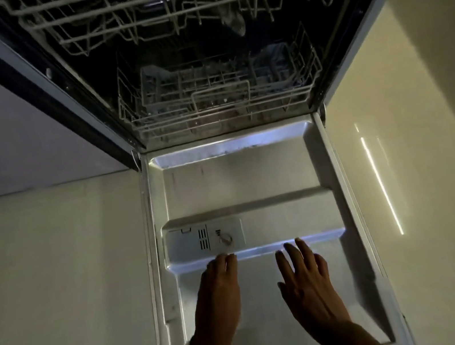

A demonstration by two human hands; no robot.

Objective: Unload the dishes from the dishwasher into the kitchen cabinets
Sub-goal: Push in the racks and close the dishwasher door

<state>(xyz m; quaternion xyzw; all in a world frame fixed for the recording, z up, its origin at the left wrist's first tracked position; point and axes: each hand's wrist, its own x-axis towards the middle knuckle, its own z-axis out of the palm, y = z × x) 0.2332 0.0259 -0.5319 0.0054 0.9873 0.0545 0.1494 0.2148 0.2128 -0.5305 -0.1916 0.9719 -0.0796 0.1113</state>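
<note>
With the dishwasher door (pixel 248 178) dropped fully flat, I read this as the very start or the very end of unloading, and I can't tell which. Both hands reach out over the inner door panel, short of the racks. Left hand (pixel 219 291): fingers straight and together, tips just near the detergent dispenser (pixel 204 238), holding nothing. Right hand (pixel 305 273): fingers spread and relaxed, also empty. I can't tell whether either one touches the panel or only hovers above it.

Lower rack (pixel 221 104) is pushed in, not pulled onto the door. Cutlery basket (pixel 221 95) sits at its front centre; I see nothing standing in it. Two pale shapes sit at the back of that rack, left and right, too dark to call as dishes. Upper rack (pixel 179 2) is overhead at the frame top, with one blurred grey shape below its right side, unclear.

No dish is in hand and no cabinet is in view. My judgement: if those dim shapes are dishes, they are what's left, and the lower rack needs pulling out first. Low light is the main limit here.
</note>
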